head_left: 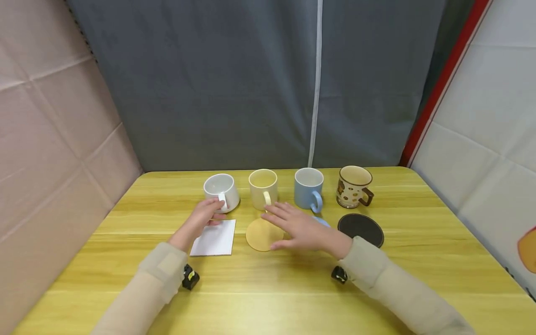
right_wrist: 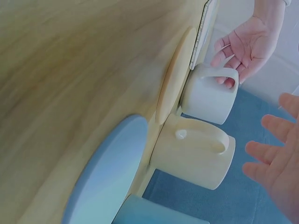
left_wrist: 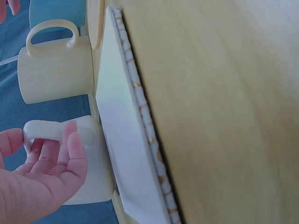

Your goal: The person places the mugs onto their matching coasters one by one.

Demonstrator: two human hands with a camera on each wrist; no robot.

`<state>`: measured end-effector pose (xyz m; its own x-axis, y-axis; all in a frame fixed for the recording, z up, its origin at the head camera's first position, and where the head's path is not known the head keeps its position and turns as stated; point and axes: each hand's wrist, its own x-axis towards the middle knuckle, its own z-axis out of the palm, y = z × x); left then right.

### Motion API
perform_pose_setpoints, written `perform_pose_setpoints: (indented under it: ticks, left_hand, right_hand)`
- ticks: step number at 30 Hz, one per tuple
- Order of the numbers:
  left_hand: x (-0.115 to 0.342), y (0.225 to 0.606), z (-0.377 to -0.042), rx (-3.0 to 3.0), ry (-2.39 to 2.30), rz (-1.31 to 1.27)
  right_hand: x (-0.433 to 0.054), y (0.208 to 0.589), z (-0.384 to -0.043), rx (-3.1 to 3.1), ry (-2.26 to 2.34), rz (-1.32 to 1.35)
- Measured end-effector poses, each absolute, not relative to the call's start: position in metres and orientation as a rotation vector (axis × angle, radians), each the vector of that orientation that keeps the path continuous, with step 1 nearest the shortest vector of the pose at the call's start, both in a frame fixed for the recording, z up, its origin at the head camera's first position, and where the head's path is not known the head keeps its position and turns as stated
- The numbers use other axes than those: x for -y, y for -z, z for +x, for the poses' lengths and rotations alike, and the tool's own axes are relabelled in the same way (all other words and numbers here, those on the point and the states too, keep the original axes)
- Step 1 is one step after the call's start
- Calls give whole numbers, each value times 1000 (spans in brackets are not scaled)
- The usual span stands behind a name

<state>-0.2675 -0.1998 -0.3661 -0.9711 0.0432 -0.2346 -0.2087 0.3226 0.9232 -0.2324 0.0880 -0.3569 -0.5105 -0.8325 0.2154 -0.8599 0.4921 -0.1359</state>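
My left hand (head_left: 203,216) is at the handle of a white mug (head_left: 232,200), its fingers curled through the handle and the thumb against its outer end. A white square coaster (head_left: 213,239) with a patterned edge lies in front of that mug. My right hand (head_left: 299,228) hovers with spread fingers, holding nothing, partly over a round yellow coaster (head_left: 259,237). Behind its fingertips stands a pale yellow mug (head_left: 257,197), apart from them in the right wrist view. A round blue coaster (right_wrist: 110,170) is mostly hidden under the right hand in the head view.
To the right stand a blue mug (head_left: 304,195) and a brown-patterned mug (head_left: 348,193) with a brown handle. A round black coaster (head_left: 362,229) lies in front of the patterned mug. A grey curtain (head_left: 209,93) hangs behind the wooden table (head_left: 268,307).
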Motion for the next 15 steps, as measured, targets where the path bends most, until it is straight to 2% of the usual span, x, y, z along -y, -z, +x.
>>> perform_pose_setpoints:
  ticks: [15]
  left_hand:
    - [200, 367, -268, -2377, -1678, -130]
  right_hand:
    - [-67, 361, -231, 2598, -248, 1571]
